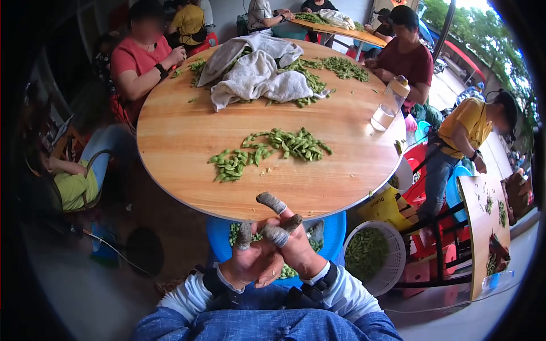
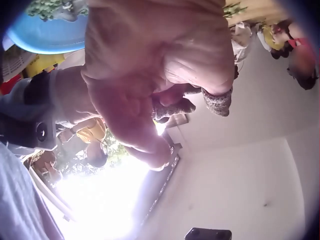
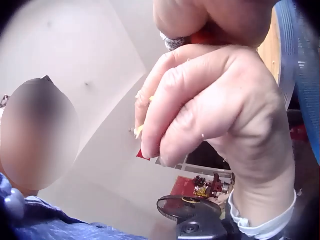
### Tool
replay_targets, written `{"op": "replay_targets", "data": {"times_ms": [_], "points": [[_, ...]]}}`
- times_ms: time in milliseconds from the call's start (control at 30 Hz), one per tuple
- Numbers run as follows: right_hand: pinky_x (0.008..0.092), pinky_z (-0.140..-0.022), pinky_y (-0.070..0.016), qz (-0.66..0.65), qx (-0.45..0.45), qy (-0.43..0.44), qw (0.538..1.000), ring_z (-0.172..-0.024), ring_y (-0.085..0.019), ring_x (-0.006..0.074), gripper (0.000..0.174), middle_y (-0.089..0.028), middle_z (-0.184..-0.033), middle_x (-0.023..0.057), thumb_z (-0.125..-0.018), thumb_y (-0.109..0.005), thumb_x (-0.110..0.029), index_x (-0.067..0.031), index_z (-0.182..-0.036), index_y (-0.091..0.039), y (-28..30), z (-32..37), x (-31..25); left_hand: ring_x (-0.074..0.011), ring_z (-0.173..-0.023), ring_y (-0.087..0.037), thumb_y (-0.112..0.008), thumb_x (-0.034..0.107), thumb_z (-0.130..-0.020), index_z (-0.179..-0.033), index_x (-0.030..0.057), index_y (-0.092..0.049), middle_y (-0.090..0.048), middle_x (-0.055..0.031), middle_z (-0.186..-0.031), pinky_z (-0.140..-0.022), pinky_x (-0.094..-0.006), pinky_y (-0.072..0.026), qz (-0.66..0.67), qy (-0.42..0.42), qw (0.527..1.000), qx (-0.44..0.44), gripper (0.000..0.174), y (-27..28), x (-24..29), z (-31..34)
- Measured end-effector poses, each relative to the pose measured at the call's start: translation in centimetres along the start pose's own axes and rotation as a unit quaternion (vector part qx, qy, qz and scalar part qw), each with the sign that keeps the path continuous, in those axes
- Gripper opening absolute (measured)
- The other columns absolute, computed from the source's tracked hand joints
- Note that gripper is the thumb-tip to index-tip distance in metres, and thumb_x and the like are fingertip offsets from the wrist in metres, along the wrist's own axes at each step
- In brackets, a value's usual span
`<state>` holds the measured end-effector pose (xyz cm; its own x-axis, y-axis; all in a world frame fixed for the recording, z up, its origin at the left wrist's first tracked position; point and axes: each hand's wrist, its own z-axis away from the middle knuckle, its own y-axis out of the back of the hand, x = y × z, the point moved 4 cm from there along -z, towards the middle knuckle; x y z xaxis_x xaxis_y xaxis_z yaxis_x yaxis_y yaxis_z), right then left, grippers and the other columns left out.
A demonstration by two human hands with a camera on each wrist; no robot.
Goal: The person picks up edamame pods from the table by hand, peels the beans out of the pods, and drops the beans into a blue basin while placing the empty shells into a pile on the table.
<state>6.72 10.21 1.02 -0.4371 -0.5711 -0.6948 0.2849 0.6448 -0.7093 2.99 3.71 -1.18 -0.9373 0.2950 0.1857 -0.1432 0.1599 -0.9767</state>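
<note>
My two hands meet over a blue basin (image 1: 333, 236) of green pods (image 1: 233, 232) that sits under the near edge of a round wooden table (image 1: 170, 142). Grey cloth covers sit on several fingertips. My left hand (image 1: 253, 258) curls its covered thumb and forefinger against the fingers of my right hand (image 1: 298, 250), pinching at a grey finger cover (image 1: 277, 235). The right forefinger (image 1: 271, 200) sticks up toward the table edge, while its other fingers (image 3: 165, 125) are curled. No pod shows in either hand.
Loose green pods (image 1: 284, 145) lie in heaps mid-table, with a grey cloth (image 1: 256, 71) and more pods beyond. A clear bottle (image 1: 389, 105) stands at the right edge. A white basket of pods (image 1: 372, 253) sits on the floor to the right. Several people sit around.
</note>
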Motion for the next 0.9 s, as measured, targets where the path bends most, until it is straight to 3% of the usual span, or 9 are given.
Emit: {"op": "replay_targets", "data": {"times_ms": [33,167,333,400,533,567,667,833,900], "points": [[0.0239,-0.078,-0.0408,0.005,0.004,-0.060,0.998,-0.085,-0.053,0.0124,0.062,-0.057,-0.085,0.0044,-0.077,-0.058,-0.004,-0.0043,-0.129,-0.024,0.3,0.5,0.7,-0.0209,-0.035,-0.048,-0.040,0.075,-0.063,-0.130,0.0203,-0.023,-0.051,-0.0154,-0.051,-0.033,-0.0274,-0.0400,-0.031,0.005,0.999,-0.001,0.089,0.0,0.0,0.2],[0.0254,-0.080,-0.0400,-0.012,-0.005,-0.050,0.999,-0.090,-0.051,0.0143,0.058,-0.052,-0.097,0.0076,-0.076,-0.059,-0.002,-0.0016,-0.126,-0.029,-0.1,1.4,-0.4,-0.0210,-0.041,-0.052,-0.037,0.078,-0.060,-0.134,0.0200,-0.008,-0.054,-0.0159,-0.056,-0.037,-0.0272,-0.0432,-0.236,0.034,0.971,0.011,0.098,-1.9,1.0,-0.4],[0.0282,-0.074,-0.0441,0.271,0.178,0.254,0.911,-0.085,-0.055,0.0168,0.048,-0.055,-0.093,0.0088,-0.070,-0.063,0.001,0.0020,-0.113,-0.042,3.4,4.0,-2.4,-0.0153,-0.053,-0.055,-0.046,0.072,-0.060,-0.132,0.0141,0.014,-0.057,-0.0089,-0.063,-0.049,-0.0238,-0.0440,-0.535,0.015,0.838,0.105,0.110,-2.0,2.0,-0.4],[0.0286,-0.072,-0.0454,0.462,0.158,0.284,0.825,-0.081,-0.058,0.0172,0.044,-0.059,-0.088,0.0100,-0.068,-0.066,-0.001,0.0030,-0.107,-0.047,2.4,4.3,-3.6,-0.0166,-0.061,-0.055,-0.048,0.064,-0.069,-0.132,0.0081,0.003,-0.057,-0.0103,-0.073,-0.054,-0.0257,-0.0431,-0.627,0.000,0.774,0.092,0.098,-1.3,1.4,-0.5],[0.0315,-0.064,-0.0458,0.594,0.118,0.304,0.735,-0.073,-0.058,0.0274,0.050,-0.058,-0.081,0.0133,-0.056,-0.070,-0.001,0.0003,-0.102,-0.051,0.8,3.8,-4.4,-0.0228,-0.068,-0.055,-0.050,0.050,-0.078,-0.121,0.0008,-0.027,-0.057,-0.0110,-0.081,-0.059,-0.0289,-0.0434,-0.759,-0.096,0.636,0.098,0.070,-0.8,1.4,-0.7],[0.0307,-0.062,-0.0459,0.613,0.108,0.311,0.718,-0.071,-0.058,0.0263,0.048,-0.058,-0.080,0.0128,-0.058,-0.069,0.000,0.0001,-0.102,-0.051,0.7,3.7,-4.4,-0.0276,-0.070,-0.054,-0.052,0.041,-0.080,-0.108,-0.0005,-0.041,-0.056,-0.0111,-0.080,-0.062,-0.0308,-0.0437,-0.794,-0.047,0.598,0.096,0.052,-0.6,1.6,-0.5],[0.0298,-0.057,-0.0458,0.649,0.082,0.338,0.677,-0.067,-0.058,0.0249,0.044,-0.058,-0.078,0.0118,-0.061,-0.067,0.002,0.0000,-0.102,-0.051,0.4,3.7,-4.1,-0.0242,-0.066,-0.055,-0.052,0.050,-0.077,-0.097,0.0014,-0.048,-0.057,-0.0107,-0.074,-0.058,-0.0281,-0.0429,-0.781,-0.061,0.616,0.082,0.053,0.7,1.8,-0.2],[0.0332,-0.054,-0.0450,0.636,0.049,0.395,0.661,-0.063,-0.056,0.0281,0.042,-0.057,-0.077,0.0122,-0.060,-0.065,0.002,0.0020,-0.099,-0.051,-0.1,3.5,-4.0,-0.0163,-0.044,-0.052,-0.043,0.067,-0.069,-0.120,0.0022,-0.031,-0.054,-0.0067,-0.056,-0.040,-0.0242,-0.0387,-0.413,0.019,0.904,0.109,0.084,0.1,1.2,-0.1],[0.0343,-0.055,-0.0448,0.644,0.014,0.400,0.652,-0.064,-0.055,0.0285,0.041,-0.056,-0.076,0.0122,-0.060,-0.064,0.002,0.0021,-0.099,-0.051,-0.4,3.6,-3.8,-0.0162,-0.037,-0.047,-0.034,0.074,-0.066,-0.127,0.0088,-0.025,-0.052,-0.0084,-0.053,-0.035,-0.0250,-0.0371,-0.223,0.043,0.970,0.092,0.090,0.5,1.4,0.0]]}}
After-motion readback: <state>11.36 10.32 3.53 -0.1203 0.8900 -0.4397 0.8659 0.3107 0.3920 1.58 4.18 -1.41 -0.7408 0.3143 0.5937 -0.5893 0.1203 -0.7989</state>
